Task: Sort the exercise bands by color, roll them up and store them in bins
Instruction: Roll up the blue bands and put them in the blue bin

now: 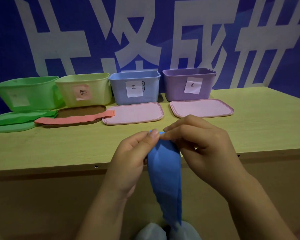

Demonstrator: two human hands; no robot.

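Bottom centre: I see the blue band hanging down in front of the table's near edge, its lower end dropping toward two pale shapes I cannot identify. At frame centre both hands hold its top end. The left hand pinches it between thumb and curled fingers; the right hand pinches the same end with thumb and fingertips, the two pinches touching.

Further back on the wooden table: a pink band lies across a brown lid, green bands on a green lid at left, two pink lids at centre and right.

Far row, left to right: green bin, yellow bin, blue bin, purple bin, each with a paper label.
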